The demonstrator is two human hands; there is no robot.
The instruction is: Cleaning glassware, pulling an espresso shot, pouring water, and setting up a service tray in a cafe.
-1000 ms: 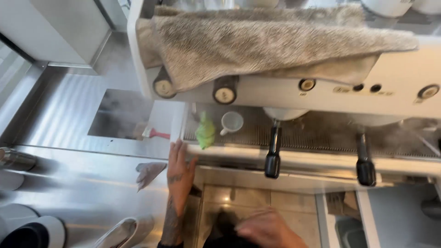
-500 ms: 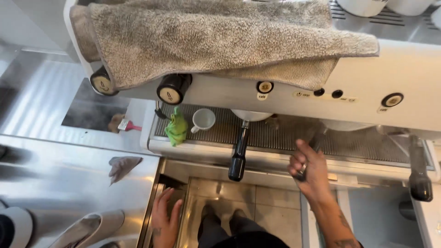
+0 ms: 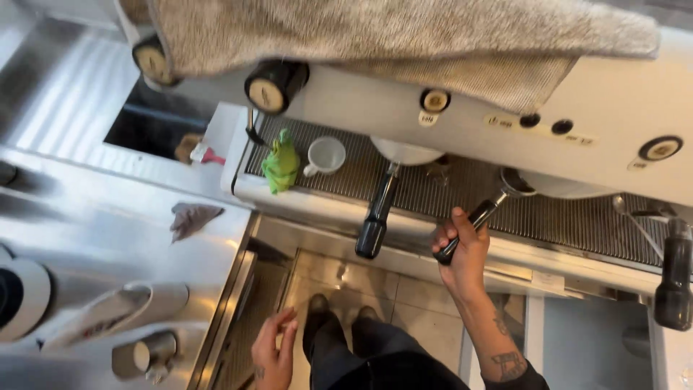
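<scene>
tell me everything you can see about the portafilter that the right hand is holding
The portafilter has a glossy black handle and a metal basket head. It lies tilted, head up under the machine's middle group above the ribbed metal drip tray, handle slanting down toward the person. The right hand is wrapped around the handle's lower end. Whether it is locked in cannot be told.

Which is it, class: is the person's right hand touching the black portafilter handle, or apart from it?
Touching. The head view shows the right hand with fingers wrapped around the lower end of the black portafilter handle, no gap visible between them.

Head camera looks steeply down, close above the espresso machine.
</scene>
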